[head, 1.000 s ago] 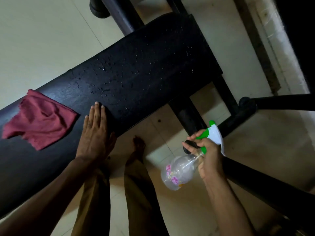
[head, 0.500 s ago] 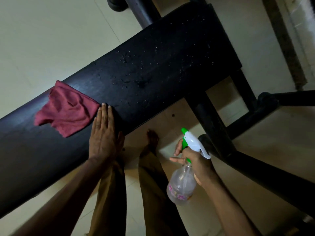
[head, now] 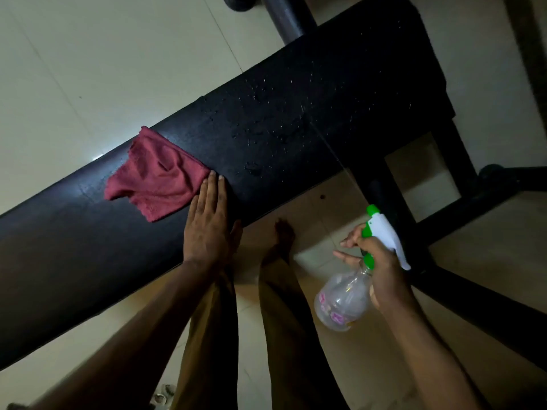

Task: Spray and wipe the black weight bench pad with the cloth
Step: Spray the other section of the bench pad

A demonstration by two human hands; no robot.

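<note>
The black weight bench pad (head: pixel 296 119) runs slantwise across the head view, from the lower left up to the upper right, and serves as the desk for this job. Droplets of spray (head: pixel 266 125) bead on its middle and upper stretch, thickest near the centre. A red cloth (head: pixel 157 176) lies crumpled on the pad to the left of the wet patch, spread loosely with one ragged corner hanging toward the near edge. The left hand (head: pixel 208 223) rests flat on the pad at its near edge, fingers straight and together, its grip wide and holding nothing; its fingertips (head: pixel 212 176) lie just at the right border of the cloth, touching or all but touching it, and I cannot tell which. The right hand (head: pixel 381 270) is off the pad, below and to the right of it, over the pale tiled floor (head: pixel 88 69). Its grip is closed round the neck of a clear spray bottle (head: pixel 340 303) with a white and green trigger head (head: pixel 381 229), the nozzle aimed up toward the pad and two fingers stretched out in front of the trigger. A thin streak of spray shows between nozzle and pad. The bottle is well apart from the cloth. The black metal frame (head: pixel 461 202) of the bench shows to the right, and the person's legs (head: pixel 284 321) stand between the two arms.
</note>
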